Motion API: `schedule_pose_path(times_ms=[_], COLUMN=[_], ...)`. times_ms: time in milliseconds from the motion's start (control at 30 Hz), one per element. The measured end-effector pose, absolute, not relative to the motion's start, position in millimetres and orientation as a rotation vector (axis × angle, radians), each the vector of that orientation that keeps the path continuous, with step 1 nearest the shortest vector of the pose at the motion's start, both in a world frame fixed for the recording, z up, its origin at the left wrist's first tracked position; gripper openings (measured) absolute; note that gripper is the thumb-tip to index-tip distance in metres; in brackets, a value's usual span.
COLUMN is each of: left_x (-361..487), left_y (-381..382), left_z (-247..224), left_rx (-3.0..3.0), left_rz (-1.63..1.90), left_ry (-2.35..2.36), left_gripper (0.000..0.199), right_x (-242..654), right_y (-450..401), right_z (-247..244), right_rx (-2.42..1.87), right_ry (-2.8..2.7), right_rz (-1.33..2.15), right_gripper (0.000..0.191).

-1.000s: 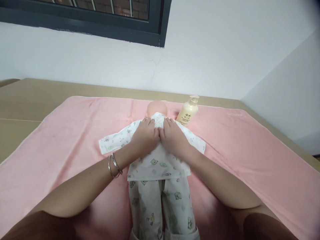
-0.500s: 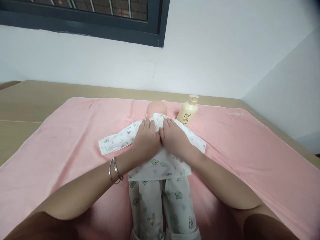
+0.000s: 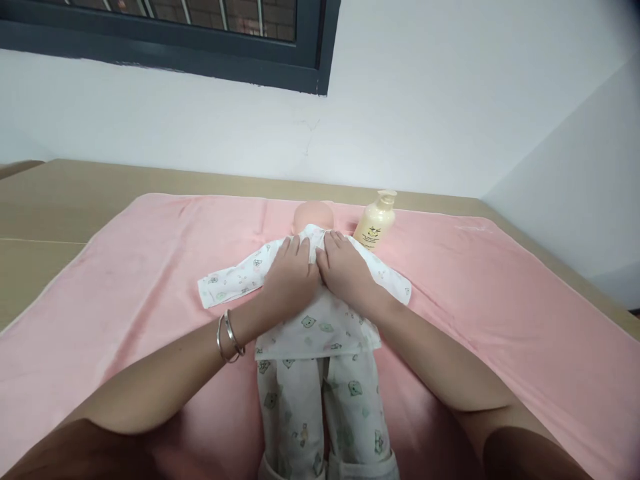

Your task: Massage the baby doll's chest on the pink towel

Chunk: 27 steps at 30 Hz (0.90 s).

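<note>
A baby doll lies stretched out on a pink blanket, its head away from me and its face not visible. It is dressed in a white printed shirt with the sleeves spread to both sides, and matching trousers with turned-up cuffs. My left hand rests flat on the upper left of the shirt, fingers pointing toward the head. Beside it, my right hand lies flat on the upper right part. The two thumbs come close together at the middle. Neither hand grasps anything.
Right of the doll's head stands a pale yellow pump bottle. The pink blanket covers much of the wooden table. Behind the table rises a white wall with a dark-framed window.
My right hand has shifted very slightly up and to the left on the shirt. My left hand stays nearly in place, and the doll and bottle look the same.
</note>
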<state>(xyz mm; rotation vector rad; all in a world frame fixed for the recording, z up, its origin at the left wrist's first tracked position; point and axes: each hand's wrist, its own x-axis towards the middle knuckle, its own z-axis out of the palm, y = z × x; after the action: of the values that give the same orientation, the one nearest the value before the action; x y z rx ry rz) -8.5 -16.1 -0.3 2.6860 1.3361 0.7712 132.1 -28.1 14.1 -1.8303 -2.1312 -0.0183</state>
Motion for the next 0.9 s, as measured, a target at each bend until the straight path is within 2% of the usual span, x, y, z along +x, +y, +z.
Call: schedule_pose_path(times_ms=[100, 200, 333, 500, 633, 900], left_x=[-11, -8, -3, -5, -6, -13], left_y=[3, 10, 6, 4, -8, 5], left_z=[3, -1, -12, -13, -11, -2], left_rx=[2.437, 2.292, 2.289, 2.331, 2.502, 2.375], left_rz=[0.785, 0.881, 0.956, 0.944, 0.925, 0.765], left_ry=[1.445, 1.555, 1.576, 1.550, 1.440, 1.486], left_gripper=[0.030, 0.033, 0.043, 0.045, 0.046, 0.047], right_x=[124, 121, 127, 132, 137, 123], right_y=[-47, -56, -42, -26, -20, -49], right_z=[14, 18, 18, 10, 10, 27], right_rx=[-1.789, -1.732, -1.793, -1.796, -1.787, -1.904], right_ry=[-2.206, -2.234, -2.118, -2.070, -2.026, -2.137], right_rz=[-0.149, -0.157, 0.037, 0.083, 0.128, -0.006], right_gripper=[0.056, 0.053, 0.055, 0.061, 0.054, 0.048])
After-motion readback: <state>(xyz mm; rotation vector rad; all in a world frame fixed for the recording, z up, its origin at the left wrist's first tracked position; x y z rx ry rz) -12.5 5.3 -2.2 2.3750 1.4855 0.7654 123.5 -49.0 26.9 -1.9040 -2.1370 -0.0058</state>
